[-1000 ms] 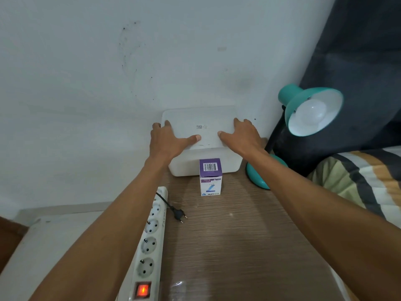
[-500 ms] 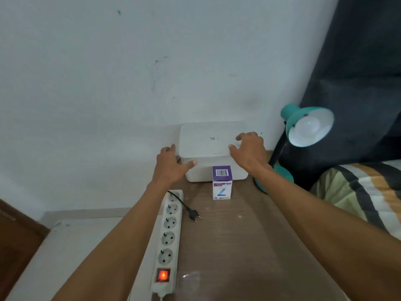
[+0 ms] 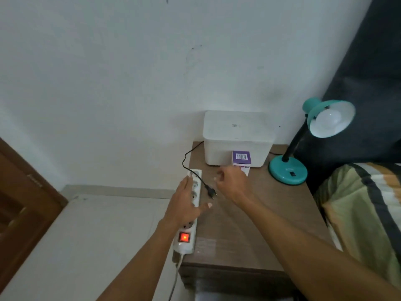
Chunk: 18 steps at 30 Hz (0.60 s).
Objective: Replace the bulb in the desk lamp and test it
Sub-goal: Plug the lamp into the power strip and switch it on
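Note:
A teal desk lamp (image 3: 288,170) stands at the table's back right, its shade (image 3: 332,118) tilted toward me with a white bulb (image 3: 331,120) in it, unlit. Its black plug (image 3: 211,194) lies loose on the table beside a white power strip (image 3: 191,213) whose red switch (image 3: 184,237) glows. My left hand (image 3: 185,205) rests flat on the strip with straight fingers. My right hand (image 3: 233,185) hovers just right of the plug, fingers loosely curled, holding nothing. A purple and white bulb box (image 3: 241,159) stands behind it, partly hidden by the hand.
A white lidded box (image 3: 237,137) sits against the wall at the back of the wooden table (image 3: 260,224). A striped bed cover (image 3: 364,213) lies to the right, a dark curtain behind the lamp, a brown door (image 3: 19,203) at the left.
Both hands have left the white box and come back toward me. The left now lies on the power strip, the right is near the plug. The view has pulled back and tilted.

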Each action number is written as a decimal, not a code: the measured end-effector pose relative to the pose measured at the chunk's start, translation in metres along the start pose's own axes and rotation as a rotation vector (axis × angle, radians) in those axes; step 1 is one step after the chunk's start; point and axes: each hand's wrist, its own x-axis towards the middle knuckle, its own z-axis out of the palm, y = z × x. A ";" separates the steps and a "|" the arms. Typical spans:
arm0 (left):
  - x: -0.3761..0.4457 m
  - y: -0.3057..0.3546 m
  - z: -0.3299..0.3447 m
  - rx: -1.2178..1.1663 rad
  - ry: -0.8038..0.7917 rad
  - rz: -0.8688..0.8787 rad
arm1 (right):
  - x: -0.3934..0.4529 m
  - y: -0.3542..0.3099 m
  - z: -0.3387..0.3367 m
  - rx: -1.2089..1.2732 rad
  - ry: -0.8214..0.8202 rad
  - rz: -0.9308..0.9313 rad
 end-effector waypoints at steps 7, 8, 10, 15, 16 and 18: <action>-0.002 -0.041 0.004 0.023 -0.073 0.136 | -0.008 -0.001 0.049 -0.051 -0.060 0.013; -0.001 -0.044 0.005 0.021 -0.081 0.149 | -0.006 -0.002 0.054 -0.060 -0.058 0.004; 0.000 -0.048 0.005 0.008 -0.105 0.151 | -0.002 -0.005 0.063 -0.081 -0.050 -0.005; 0.004 -0.052 0.007 -0.060 -0.143 0.141 | 0.003 -0.010 0.077 -0.110 -0.024 0.008; 0.004 -0.053 0.007 -0.071 -0.143 0.133 | 0.004 -0.010 0.078 -0.112 -0.024 0.011; 0.004 -0.055 0.009 -0.085 -0.136 0.120 | 0.005 -0.009 0.078 -0.110 -0.028 0.018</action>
